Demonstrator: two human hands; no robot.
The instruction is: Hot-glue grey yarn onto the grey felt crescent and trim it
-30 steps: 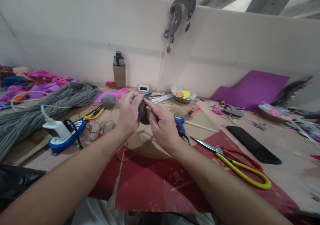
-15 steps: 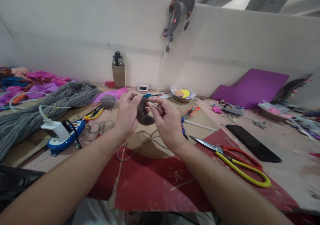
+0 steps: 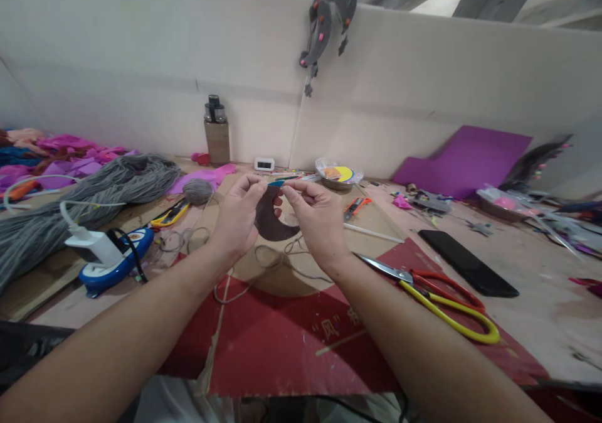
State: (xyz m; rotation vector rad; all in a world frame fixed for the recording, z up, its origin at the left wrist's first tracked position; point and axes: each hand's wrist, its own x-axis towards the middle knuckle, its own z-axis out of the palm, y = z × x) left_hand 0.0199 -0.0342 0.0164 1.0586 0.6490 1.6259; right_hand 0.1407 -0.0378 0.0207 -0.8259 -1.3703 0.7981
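My left hand (image 3: 237, 213) is closed on a dark, crescent-shaped piece (image 3: 275, 227), gripping it near its upper end over the middle of the table. Thumb and fingers of my right hand (image 3: 317, 216) are pinched close to the same end, apparently on a thin strand; the fingers hide most of it. Loops of grey yarn (image 3: 268, 263) lie on the cardboard under both hands, some passing beneath my right hand.
Large scissors (image 3: 442, 297) and a black phone (image 3: 468, 263) lie to the right. A yellow cutter (image 3: 172, 213), a grey yarn ball (image 3: 197, 191) and a blue power strip (image 3: 117, 266) are on the left. A brown bottle (image 3: 217, 137) stands by the wall.
My right hand has come closer to my left at the crescent's upper end. The crescent now shows more of its flat face. The view has shifted slightly.
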